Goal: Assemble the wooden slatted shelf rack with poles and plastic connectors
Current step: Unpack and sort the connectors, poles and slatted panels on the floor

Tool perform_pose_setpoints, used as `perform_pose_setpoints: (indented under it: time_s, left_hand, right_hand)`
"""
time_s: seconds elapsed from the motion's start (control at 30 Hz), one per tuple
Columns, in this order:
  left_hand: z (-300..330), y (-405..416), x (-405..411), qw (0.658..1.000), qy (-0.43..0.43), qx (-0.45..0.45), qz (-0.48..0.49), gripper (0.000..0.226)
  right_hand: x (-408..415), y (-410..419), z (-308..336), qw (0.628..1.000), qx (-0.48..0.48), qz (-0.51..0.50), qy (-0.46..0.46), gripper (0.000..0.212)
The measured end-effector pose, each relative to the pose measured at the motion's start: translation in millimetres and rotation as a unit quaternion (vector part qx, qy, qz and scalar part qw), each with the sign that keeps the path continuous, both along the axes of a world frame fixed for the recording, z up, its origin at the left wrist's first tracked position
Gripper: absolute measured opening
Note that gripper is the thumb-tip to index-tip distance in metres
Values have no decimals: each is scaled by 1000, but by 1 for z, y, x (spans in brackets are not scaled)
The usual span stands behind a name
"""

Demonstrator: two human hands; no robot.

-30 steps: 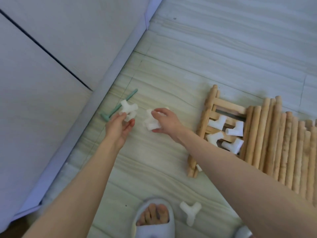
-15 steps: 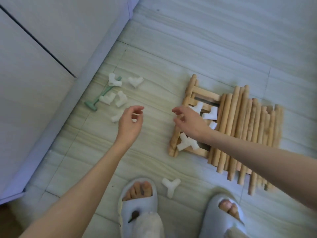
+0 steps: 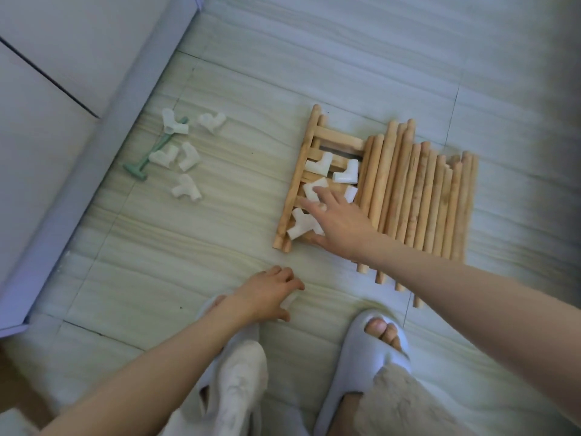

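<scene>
A wooden slatted panel (image 3: 333, 140) lies flat on the floor, with a row of wooden poles (image 3: 418, 199) stacked across its right part. Several white plastic connectors (image 3: 345, 173) rest on the slats. My right hand (image 3: 339, 225) reaches over them with fingers spread, its fingertips touching one connector (image 3: 314, 187). Nearer to me, my left hand (image 3: 267, 297) is curled over a white connector (image 3: 290, 299) on the floor, which is mostly hidden under the fingers.
More white connectors (image 3: 185, 187) lie scattered on the floor at the left beside a green T-shaped tool (image 3: 147, 157). A pale cabinet base (image 3: 94, 146) runs along the left. My feet in grey slippers (image 3: 361, 357) stand at the bottom.
My left hand dropped back from the left pile to the connector in front of my foot. My right hand stayed over the panel, reaching further onto its connectors. The view tilted downward.
</scene>
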State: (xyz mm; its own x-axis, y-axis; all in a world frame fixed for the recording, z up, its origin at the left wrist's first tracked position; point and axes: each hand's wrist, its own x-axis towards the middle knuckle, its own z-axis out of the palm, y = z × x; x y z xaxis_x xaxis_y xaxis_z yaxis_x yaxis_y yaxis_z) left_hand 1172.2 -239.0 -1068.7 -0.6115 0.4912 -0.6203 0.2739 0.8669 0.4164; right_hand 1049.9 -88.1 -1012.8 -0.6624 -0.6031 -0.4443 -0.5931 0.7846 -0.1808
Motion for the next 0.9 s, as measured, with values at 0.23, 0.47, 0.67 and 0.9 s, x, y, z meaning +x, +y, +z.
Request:
perform_pose_setpoints:
  time_s: [0.23,0.47,0.67,0.9]
  left_hand:
    - [-2,-12,-3,981,-103,71,150,58]
    - [33,-55,-16,901,-156,209,347,46]
    - [41,-102,-13,754,-124,314,564,36]
    - [27,-157,-26,515,-17,295,805,49]
  right_hand:
    - [2,-22,-20,999,32,2,9,50]
    - [2,-9,-20,997,9,76,11,38]
    - [-5,-21,5,998,-50,26,11,30]
    - [-17,-132,12,973,-203,-88,-63,33]
